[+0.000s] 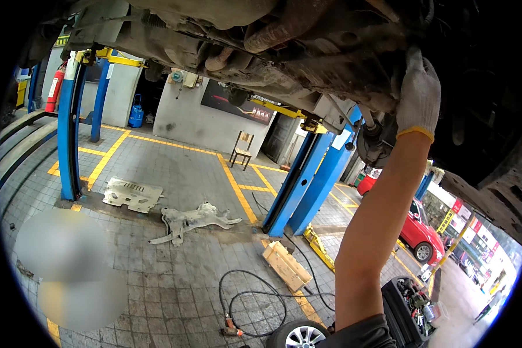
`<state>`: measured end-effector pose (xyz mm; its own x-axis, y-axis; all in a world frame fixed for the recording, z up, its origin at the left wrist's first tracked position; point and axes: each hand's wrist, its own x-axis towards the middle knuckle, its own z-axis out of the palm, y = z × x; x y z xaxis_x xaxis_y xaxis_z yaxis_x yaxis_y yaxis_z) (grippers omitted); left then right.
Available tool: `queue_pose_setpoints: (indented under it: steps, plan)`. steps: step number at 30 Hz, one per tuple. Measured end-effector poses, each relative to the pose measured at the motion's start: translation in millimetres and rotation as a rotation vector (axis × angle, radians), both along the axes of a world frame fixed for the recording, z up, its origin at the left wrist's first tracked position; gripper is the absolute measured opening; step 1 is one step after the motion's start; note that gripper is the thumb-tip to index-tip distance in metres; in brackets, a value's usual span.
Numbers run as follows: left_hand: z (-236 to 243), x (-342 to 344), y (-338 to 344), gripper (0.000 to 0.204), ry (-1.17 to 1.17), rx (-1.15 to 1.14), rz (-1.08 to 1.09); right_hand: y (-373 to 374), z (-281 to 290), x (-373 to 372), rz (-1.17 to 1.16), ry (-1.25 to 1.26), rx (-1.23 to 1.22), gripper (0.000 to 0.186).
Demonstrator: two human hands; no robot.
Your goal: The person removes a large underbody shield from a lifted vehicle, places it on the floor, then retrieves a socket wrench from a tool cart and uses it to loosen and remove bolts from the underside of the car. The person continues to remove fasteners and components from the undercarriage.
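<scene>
My right hand [419, 98], in a pale knitted glove with a yellow cuff, is raised to the dark underside of a lifted car [307, 64]. One finger or the thumb points upward, and the other fingers look curled. Whatever they hold is lost in shadow. Left of the hand run rusty, dirty underbody parts, with an exhaust pipe [287, 32] farther left. A drive shaft joint [372, 130] hangs just below and left of the glove. My left hand is outside the picture.
Blue lift posts [69, 127] stand around. On the floor lie a metal shield plate [132, 194], a subframe [197, 220], a wooden box [286, 265], a black hose [255, 293], an impact wrench [232, 330] and a wheel [300, 335]. A tool case [403, 307] is at lower right.
</scene>
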<state>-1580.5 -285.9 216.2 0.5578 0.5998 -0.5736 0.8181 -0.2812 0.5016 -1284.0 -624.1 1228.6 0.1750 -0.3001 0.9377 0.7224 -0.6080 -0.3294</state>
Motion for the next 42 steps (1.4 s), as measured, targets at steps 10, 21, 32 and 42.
queue_pose_setpoints:
  steps: [10,21,32,42]
  plan:
    - [-11,0,7,0.07,0.068,-0.002,0.009,2,2,0,0.095,-0.016,0.017,0.053]
    - [-6,-17,-18,0.069,0.098,0.258,-0.167,3,-7,-3,0.078,-0.116,-0.033,0.047]
    - [-16,-17,-1,0.067,0.054,0.145,-0.063,1,-8,-9,0.106,-0.026,-0.037,0.051]
    - [-8,-16,-4,0.065,-0.415,0.38,-0.065,-12,2,6,-0.079,-0.106,-0.038,0.055]
